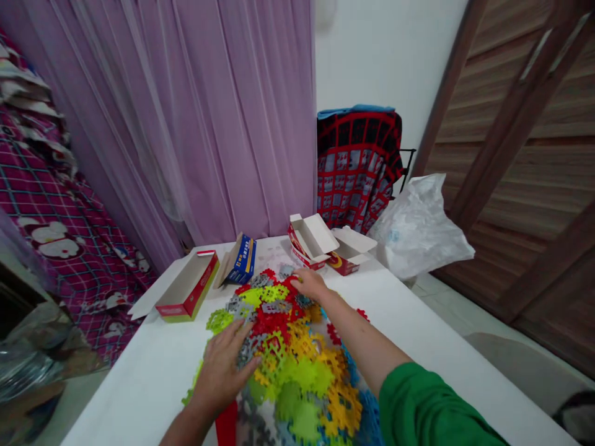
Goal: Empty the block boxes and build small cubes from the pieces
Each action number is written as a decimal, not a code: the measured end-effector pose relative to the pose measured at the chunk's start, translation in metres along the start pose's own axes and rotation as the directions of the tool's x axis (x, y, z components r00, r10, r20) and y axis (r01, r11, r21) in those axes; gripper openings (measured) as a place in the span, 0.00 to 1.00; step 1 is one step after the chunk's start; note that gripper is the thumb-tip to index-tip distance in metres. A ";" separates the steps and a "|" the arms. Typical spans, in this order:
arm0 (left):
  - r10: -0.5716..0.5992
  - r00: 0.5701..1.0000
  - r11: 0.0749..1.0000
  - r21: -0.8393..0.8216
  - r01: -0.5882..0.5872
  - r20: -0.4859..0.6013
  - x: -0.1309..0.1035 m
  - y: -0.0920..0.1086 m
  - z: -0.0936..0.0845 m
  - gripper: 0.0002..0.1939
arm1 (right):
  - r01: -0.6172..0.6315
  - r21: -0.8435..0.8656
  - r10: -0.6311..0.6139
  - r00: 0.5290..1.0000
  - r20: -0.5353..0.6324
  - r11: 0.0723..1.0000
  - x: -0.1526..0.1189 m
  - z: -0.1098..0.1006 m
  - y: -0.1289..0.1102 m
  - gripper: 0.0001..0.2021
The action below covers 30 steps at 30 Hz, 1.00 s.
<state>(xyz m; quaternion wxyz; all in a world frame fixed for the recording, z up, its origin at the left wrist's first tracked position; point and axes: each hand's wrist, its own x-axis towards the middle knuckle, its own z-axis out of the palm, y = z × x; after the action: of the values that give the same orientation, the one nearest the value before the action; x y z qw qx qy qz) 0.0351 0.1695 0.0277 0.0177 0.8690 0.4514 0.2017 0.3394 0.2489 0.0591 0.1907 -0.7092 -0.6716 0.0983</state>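
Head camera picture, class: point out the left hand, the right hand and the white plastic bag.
left hand (222,365), head camera view, on the back of the hand.
right hand (310,284), head camera view, on the back of the hand.
white plastic bag (418,229), head camera view, on the middle of its crumpled side.

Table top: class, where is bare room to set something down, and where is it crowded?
Bare: the table left of the left hand, and its right strip beyond the green sleeve. Crowded: the plastic pieces mid-table; boxes along the far edge.
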 end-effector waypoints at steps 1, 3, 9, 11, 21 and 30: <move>-0.042 0.999 0.999 0.023 0.041 0.025 0.009 -0.004 0.000 0.31 | 0.025 -0.015 -0.024 1.000 0.020 1.000 0.014 0.004 -0.008 0.21; -0.126 0.987 0.991 0.055 0.121 0.098 0.026 -0.008 0.002 0.35 | 0.077 -0.039 -0.074 0.994 0.074 0.996 0.042 0.015 -0.028 0.23; -0.212 0.926 0.977 0.080 0.197 0.312 0.039 -0.024 0.011 0.34 | 0.150 -0.068 -0.128 0.957 0.260 0.986 0.086 0.048 -0.076 0.27; -0.224 0.934 0.974 0.091 0.207 0.277 0.032 -0.040 0.014 0.30 | 0.186 -0.068 -0.157 0.940 0.304 0.980 0.078 0.054 -0.078 0.25; -0.312 0.944 0.950 0.016 0.312 0.109 0.034 -0.093 0.021 0.35 | 0.348 0.172 -0.385 0.878 0.285 0.922 0.006 0.015 -0.026 0.23; -0.189 0.941 0.980 -0.001 0.197 0.281 0.059 -0.045 0.027 0.34 | 0.049 -0.060 -0.033 0.969 0.245 0.997 0.026 0.033 -0.035 0.25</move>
<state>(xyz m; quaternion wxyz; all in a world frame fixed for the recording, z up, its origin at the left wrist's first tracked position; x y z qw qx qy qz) 0.0406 0.2471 0.0130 0.1135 0.8401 0.5243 0.0806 0.2967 0.2801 0.0458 0.0854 -0.6836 -0.7074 0.1582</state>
